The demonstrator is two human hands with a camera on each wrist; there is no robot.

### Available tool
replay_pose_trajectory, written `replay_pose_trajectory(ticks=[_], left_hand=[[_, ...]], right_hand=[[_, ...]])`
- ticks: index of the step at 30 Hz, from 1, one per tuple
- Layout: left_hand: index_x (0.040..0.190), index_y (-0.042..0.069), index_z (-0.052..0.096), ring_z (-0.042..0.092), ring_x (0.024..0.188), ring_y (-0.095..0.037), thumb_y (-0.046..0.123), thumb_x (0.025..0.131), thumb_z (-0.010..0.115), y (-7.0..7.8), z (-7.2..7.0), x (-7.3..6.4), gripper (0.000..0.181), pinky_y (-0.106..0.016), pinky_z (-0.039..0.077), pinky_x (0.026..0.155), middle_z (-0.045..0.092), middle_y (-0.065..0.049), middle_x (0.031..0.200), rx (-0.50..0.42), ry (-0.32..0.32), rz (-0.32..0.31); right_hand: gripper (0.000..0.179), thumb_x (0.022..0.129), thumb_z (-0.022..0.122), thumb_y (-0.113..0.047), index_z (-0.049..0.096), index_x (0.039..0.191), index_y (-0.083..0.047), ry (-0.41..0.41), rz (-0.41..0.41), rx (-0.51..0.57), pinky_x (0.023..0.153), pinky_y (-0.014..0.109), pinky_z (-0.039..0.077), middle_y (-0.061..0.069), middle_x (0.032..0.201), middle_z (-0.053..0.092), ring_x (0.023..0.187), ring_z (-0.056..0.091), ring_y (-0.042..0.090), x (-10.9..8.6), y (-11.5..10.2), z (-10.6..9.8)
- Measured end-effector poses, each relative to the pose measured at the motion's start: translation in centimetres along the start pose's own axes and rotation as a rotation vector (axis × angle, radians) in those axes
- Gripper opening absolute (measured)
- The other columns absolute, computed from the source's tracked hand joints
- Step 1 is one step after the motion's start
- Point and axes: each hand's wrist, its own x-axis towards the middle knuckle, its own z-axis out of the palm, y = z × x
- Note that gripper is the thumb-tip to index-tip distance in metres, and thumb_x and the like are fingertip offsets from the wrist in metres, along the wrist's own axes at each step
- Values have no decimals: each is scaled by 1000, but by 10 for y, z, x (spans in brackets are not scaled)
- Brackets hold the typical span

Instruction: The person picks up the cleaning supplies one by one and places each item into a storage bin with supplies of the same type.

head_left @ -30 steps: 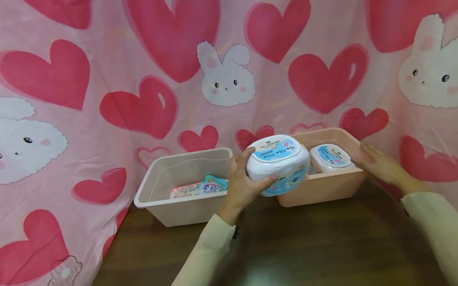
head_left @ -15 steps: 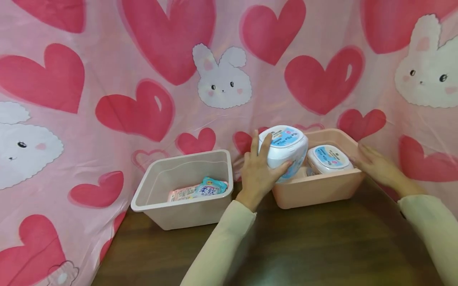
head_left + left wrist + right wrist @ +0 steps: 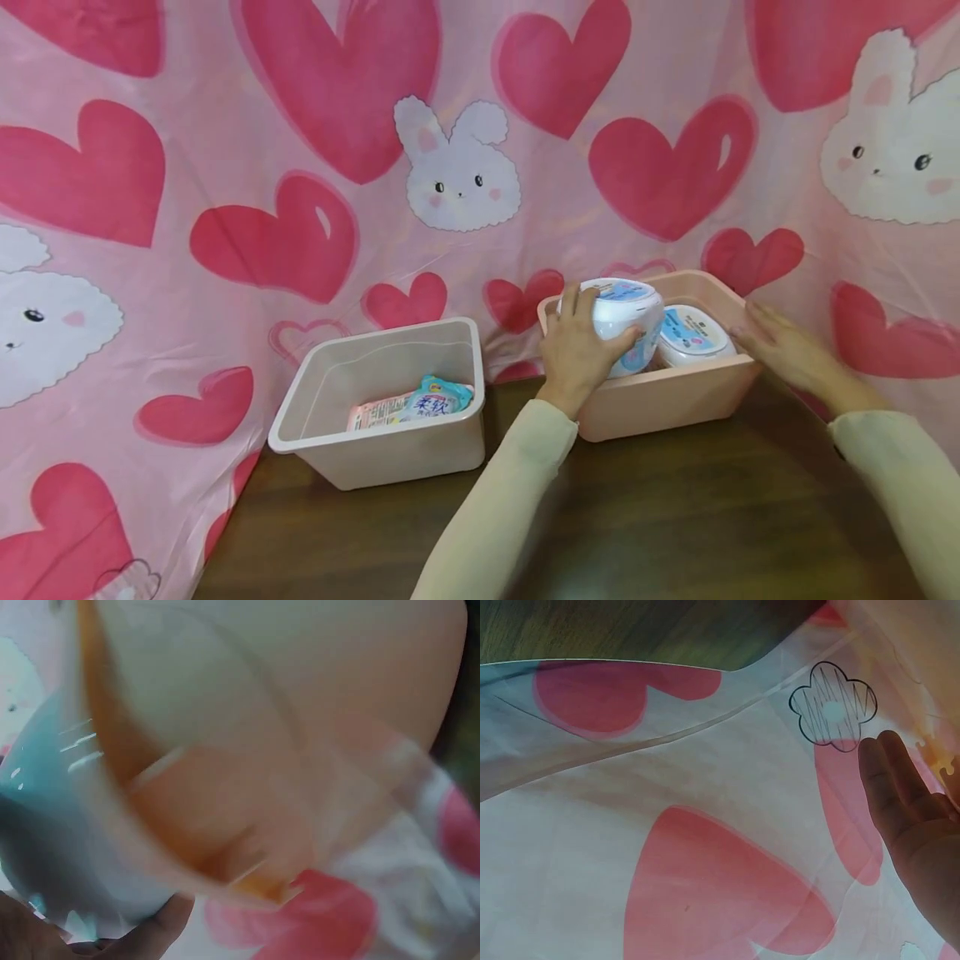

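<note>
My left hand (image 3: 577, 358) grips a white plastic tub (image 3: 639, 321) with a blue label by its left side. The tub is slightly tilted, at the left half of the peach bin (image 3: 667, 404), with its lower part behind the front rim. A matching white tub (image 3: 692, 335) sits inside the bin at the right. In the left wrist view, fingers (image 3: 161, 930) curl below the blurred tub (image 3: 82, 847). With fingers extended, my right hand (image 3: 787, 354) touches the bin's right end. The right wrist view has that hand (image 3: 915, 832) straight-fingered at the right edge.
A greyish-beige bin (image 3: 390, 458) stands to the left, holding a blue pouch (image 3: 435, 402) and a pink packet (image 3: 371, 414). Both bins are on a dark wooden table (image 3: 675, 517). A pink heart-and-rabbit cloth (image 3: 547, 200) hangs close behind them.
My left hand has carried the tub rightward from in front of the gap between the bins, first raising it, then lowering it at the peach bin's left half. The right hand stays at the bin's end.
</note>
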Motion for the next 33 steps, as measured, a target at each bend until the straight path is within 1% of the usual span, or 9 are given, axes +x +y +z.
replay_pose_trajectory(ticks=[4, 9, 14, 17, 20, 23, 27, 30, 33], left_hand=[[136, 22, 57, 53, 119, -20, 71, 83, 66, 3, 13, 4, 72, -39, 53, 87, 49, 2, 141, 72, -69, -37], [137, 20, 53, 61, 97, -24, 76, 85, 57, 11, 29, 9, 77, -36, 55, 68, 51, -1, 129, 214, -155, -51], [128, 17, 58, 64, 86, -20, 77, 85, 57, 13, 41, 5, 74, -32, 55, 68, 55, -3, 116, 272, -265, -56], [127, 17, 62, 64, 91, -18, 73, 88, 59, 11, 43, 4, 68, -33, 55, 74, 60, -3, 114, 210, -362, -65], [137, 17, 59, 62, 105, -18, 68, 92, 58, 12, 37, 7, 68, -34, 53, 87, 61, -4, 122, 80, -498, -76], [152, 17, 45, 53, 124, -20, 69, 95, 49, 16, 29, 9, 77, -35, 46, 102, 48, -6, 146, -27, -681, -98], [157, 19, 38, 44, 134, -18, 76, 94, 37, 17, 24, 10, 84, -37, 39, 109, 38, -2, 157, -104, -877, -99], [154, 22, 44, 46, 131, -17, 78, 93, 35, 12, 25, 6, 83, -38, 40, 108, 45, 4, 152, -109, -914, -85], [150, 24, 51, 48, 130, -16, 77, 94, 36, 7, 27, -1, 79, -40, 43, 105, 52, 6, 147, -73, -853, -41]], right_hand=[[86, 103, 39, -59, -7, 160, -14, 10, -13, 0, 101, 82, 9, 35, 160, 1, 143, 2, 60, 1, -1, -1], [86, 104, 39, -58, -6, 160, -11, 29, -22, -3, 102, 81, 9, 36, 159, 3, 142, 4, 60, 2, -3, -1], [90, 102, 41, -61, -9, 160, -14, -7, 12, 7, 99, 83, 10, 35, 160, 0, 142, 2, 61, 0, -2, 1], [89, 103, 41, -59, -8, 160, -13, -9, 6, 12, 100, 83, 9, 35, 160, 0, 143, 1, 60, 0, -1, 2], [88, 103, 41, -57, -8, 160, -12, 8, 4, 7, 101, 82, 8, 35, 160, 0, 143, 1, 60, -2, -3, -3], [89, 102, 40, -61, -11, 160, -15, 2, 34, 5, 99, 84, 8, 34, 160, -4, 142, -2, 60, -6, -5, -10], [91, 101, 42, -62, -11, 160, -16, 5, 52, 17, 97, 85, 10, 35, 160, -4, 142, -1, 61, -10, -7, -12], [91, 102, 45, -59, -5, 161, -12, 46, 51, 73, 98, 84, 11, 37, 159, 2, 141, 3, 62, -11, -9, -3], [87, 103, 45, -55, 2, 161, -7, 126, 61, 143, 99, 83, 14, 39, 158, 9, 140, 9, 63, -13, -12, 12]])
